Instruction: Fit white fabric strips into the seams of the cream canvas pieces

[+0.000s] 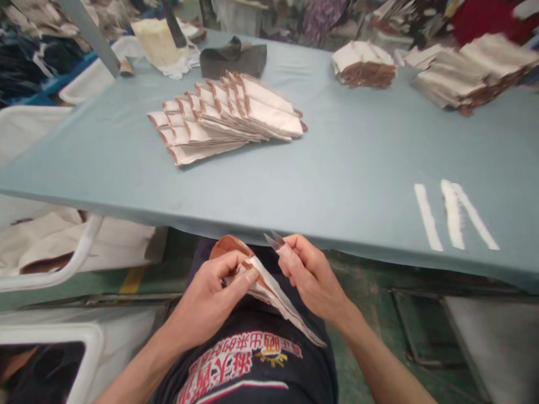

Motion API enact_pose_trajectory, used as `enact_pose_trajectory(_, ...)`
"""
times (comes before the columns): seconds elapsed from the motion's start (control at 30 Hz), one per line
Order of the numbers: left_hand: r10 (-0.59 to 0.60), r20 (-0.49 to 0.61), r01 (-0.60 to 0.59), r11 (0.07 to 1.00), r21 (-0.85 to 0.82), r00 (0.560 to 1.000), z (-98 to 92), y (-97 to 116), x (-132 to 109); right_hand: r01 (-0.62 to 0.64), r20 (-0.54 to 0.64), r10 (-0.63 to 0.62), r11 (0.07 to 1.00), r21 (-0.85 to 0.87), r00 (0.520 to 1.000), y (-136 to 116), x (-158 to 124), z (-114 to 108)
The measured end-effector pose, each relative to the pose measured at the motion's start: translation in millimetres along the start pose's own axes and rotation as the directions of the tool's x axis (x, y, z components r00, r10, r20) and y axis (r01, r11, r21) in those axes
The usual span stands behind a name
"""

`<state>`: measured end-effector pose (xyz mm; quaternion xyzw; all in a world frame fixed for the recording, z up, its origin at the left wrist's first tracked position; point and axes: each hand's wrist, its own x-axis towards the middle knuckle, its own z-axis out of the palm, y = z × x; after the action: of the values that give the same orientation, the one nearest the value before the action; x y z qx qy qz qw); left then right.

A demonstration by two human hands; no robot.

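Note:
Over my lap, just below the table's front edge, my left hand (223, 289) pinches a folded fabric piece (278, 300), cream with a brown inner side. The piece hangs down to the right across the dark printed apron (252, 365). To its right, my right hand (305, 269) is closed around a pair of small thread snips (275, 240). Their two pointed blades stand slightly apart and aim up and left, near the fabric's upper end but not touching it. The palm hides the snips' handle.
Overlapping folded cream-and-brown pieces (227, 112) lie on the blue-covered table (337, 168). More stacks sit at the back right (364, 64). White strips (452, 216) lie at the right. A dark folded cloth (233, 59) is at the back. White-rimmed bins (90, 247) stand at left.

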<state>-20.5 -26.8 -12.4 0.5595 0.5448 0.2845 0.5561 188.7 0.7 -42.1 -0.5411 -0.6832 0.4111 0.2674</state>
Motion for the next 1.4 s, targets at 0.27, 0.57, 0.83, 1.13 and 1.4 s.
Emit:
enact_pose_trajectory(0.27,0.07,0.015,-0.07,0.997,0.03,0.997,1.1,7,11,-0.166,-0.419,-0.048,0.873,-0.459,0.907,89,89,-83)
enact_pose_trajectory(0.57,0.013,0.003,-0.013,0.999,-0.037,1.0,-2.0,12,14,0.067,-0.115,-0.072,0.997,-0.05,0.991,21,20,-44)
enact_pose_trajectory(0.83,0.041,-0.066,-0.04,0.999,0.011,0.997,1.8,11,13,0.063,0.004,-0.063,0.993,0.103,0.998,-23,-8,10)
enact_pose_trajectory(1.13,0.13,-0.196,-0.096,0.98,0.177,0.972,4.0,-11,0,0.043,0.049,-0.053,0.983,0.178,0.997,-22,-9,31)
enact_pose_trajectory(1.4,0.116,-0.392,-0.161,0.983,-0.085,0.912,22.6,-17,-1,0.31,-0.174,-0.261,0.864,0.397,0.95,-17,-5,69)
